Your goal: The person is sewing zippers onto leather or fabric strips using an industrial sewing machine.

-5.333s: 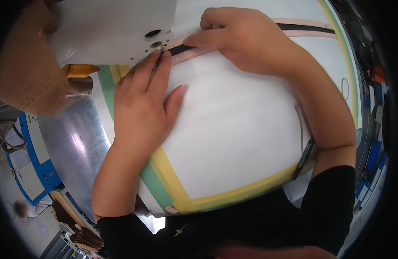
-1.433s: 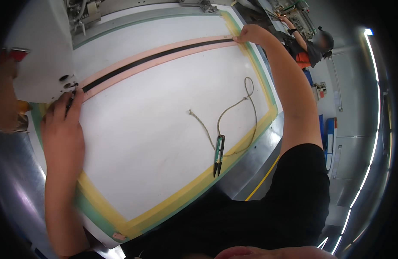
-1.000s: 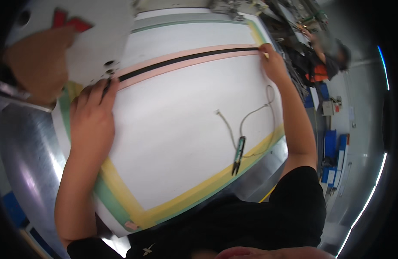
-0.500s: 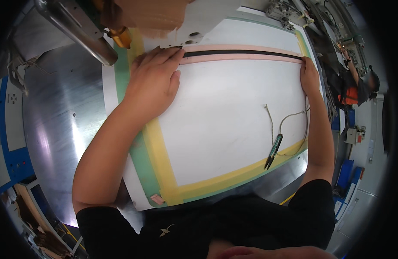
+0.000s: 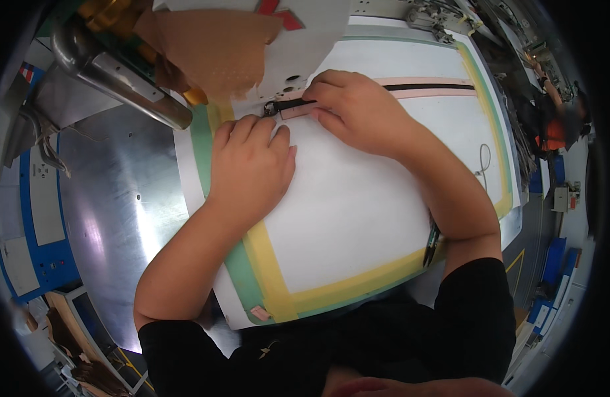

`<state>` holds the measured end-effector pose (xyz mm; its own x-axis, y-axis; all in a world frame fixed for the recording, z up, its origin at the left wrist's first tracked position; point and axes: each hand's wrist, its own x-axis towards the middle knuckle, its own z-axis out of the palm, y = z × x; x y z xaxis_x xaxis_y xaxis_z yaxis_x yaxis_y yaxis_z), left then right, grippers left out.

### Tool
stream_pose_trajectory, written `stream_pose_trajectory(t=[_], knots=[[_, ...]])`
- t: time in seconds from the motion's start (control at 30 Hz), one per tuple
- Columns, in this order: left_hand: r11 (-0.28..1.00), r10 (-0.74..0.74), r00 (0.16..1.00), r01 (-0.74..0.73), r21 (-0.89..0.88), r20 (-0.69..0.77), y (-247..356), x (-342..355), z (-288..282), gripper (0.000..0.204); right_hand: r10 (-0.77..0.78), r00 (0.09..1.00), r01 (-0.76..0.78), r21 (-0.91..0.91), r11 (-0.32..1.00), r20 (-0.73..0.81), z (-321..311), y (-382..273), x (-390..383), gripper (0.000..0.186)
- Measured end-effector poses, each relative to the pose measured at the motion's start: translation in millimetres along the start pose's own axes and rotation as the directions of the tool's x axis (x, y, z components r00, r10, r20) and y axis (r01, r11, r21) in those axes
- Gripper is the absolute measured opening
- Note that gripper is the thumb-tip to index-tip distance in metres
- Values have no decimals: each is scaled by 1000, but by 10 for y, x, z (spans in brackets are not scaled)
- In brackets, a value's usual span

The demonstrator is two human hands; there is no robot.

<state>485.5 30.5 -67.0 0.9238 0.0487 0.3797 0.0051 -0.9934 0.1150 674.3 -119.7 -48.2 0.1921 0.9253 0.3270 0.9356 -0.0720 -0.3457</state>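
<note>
A long narrow black strip (image 5: 427,87) runs across the white sheet (image 5: 351,218), with a pink band (image 5: 417,94) showing along its edges. At its left end is a small dark rounded piece (image 5: 270,108), too small to make out. My right hand (image 5: 361,112) is closed near that end, thumb and fingers gripping the black strip. Just below the dark piece, my left hand (image 5: 252,165) lies palm down on the sheet, fingers slightly bent and apart, holding nothing. Thread snips (image 5: 431,246) lie partly hidden under my right forearm, and a thin cord (image 5: 483,162) shows beyond it.
Yellow tape (image 5: 358,298) and green tape (image 5: 202,152) border the sheet. A metal tube (image 5: 136,86) and brown paper (image 5: 212,53) overhang the far left. Bare metal tabletop (image 5: 120,218) extends left. Another person (image 5: 556,119) is at the far right.
My right hand has come from the strip's right end to its left end. My left hand has slid off the strip toward me, exposing the dark end piece. The view has shifted slightly.
</note>
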Motion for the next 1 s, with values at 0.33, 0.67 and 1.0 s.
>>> stream_pose_trajectory(t=[0.33, 0.67, 1.0], knots=[[931, -219, 975, 223, -288, 48, -157, 90, 120, 47, 9, 997, 5, 177, 984, -80, 303, 262, -25, 9], [881, -31, 993, 82, -467, 115, -332, 115, 187, 55, 24, 996, -7, 194, 981, -81, 317, 277, -27, 8], [979, -45, 995, 61, -196, 85, -238, 41, 80, 48, -29, 992, 49, 174, 983, -120, 332, 278, -35, 10]])
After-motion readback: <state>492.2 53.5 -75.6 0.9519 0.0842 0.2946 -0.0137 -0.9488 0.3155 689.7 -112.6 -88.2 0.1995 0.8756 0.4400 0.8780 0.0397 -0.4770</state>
